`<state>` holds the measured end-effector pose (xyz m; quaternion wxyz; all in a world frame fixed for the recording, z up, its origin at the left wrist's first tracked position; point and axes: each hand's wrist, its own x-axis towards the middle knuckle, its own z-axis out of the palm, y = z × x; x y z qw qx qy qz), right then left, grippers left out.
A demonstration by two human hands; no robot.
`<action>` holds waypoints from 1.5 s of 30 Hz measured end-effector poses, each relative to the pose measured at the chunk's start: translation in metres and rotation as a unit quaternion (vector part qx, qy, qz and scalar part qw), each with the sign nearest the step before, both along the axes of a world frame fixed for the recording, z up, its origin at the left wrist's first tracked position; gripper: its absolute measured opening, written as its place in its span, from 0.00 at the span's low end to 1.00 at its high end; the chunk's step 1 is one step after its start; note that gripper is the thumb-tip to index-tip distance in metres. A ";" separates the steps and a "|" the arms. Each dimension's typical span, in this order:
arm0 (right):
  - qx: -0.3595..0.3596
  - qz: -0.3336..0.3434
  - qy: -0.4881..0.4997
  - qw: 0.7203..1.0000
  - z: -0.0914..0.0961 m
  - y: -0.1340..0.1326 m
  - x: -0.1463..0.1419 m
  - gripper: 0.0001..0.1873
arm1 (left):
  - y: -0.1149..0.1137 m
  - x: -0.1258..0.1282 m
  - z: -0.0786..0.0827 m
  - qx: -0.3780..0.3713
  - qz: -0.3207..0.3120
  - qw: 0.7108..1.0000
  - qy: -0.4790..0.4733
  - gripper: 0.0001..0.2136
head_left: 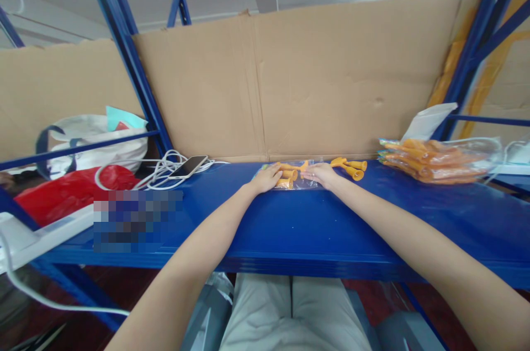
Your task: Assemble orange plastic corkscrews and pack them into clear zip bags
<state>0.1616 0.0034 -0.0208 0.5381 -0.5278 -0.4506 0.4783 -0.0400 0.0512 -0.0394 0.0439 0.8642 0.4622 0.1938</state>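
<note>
A clear plastic bag [304,184] lies flat toward the back of the blue shelf, with several orange trumpet-shaped plastic pieces [290,174] in it. My left hand [266,178] rests on the bag's left end, fingers stretched out across it. On the bag's right part lies my right hand [322,175], its fingers straight and pointing left beside an orange piece. Just right of that hand, more orange trumpet-shaped pieces [351,168] sit loose on the shelf. The fingertips are small in view, and the undersides of both hands are hidden.
Filled bags of orange pieces [434,160] are stacked at the right. A phone [188,167] and coiled white cable [161,174] lie at the left, near a red bag [78,193] and a white tote [95,141]. Cardboard [323,80] walls off the back.
</note>
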 end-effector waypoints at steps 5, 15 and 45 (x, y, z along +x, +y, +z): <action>0.005 0.024 0.028 0.999 0.001 0.001 -0.004 0.11 | 0.001 -0.001 0.000 0.015 0.002 1.000 -0.007 0.23; -0.014 0.043 -0.027 0.999 0.004 0.000 0.004 0.11 | -0.013 0.000 0.007 0.040 0.024 0.999 -0.004 0.15; 0.034 0.087 0.013 0.996 0.014 -0.002 0.010 0.12 | -0.021 0.007 0.015 -0.068 -0.005 0.994 0.081 0.29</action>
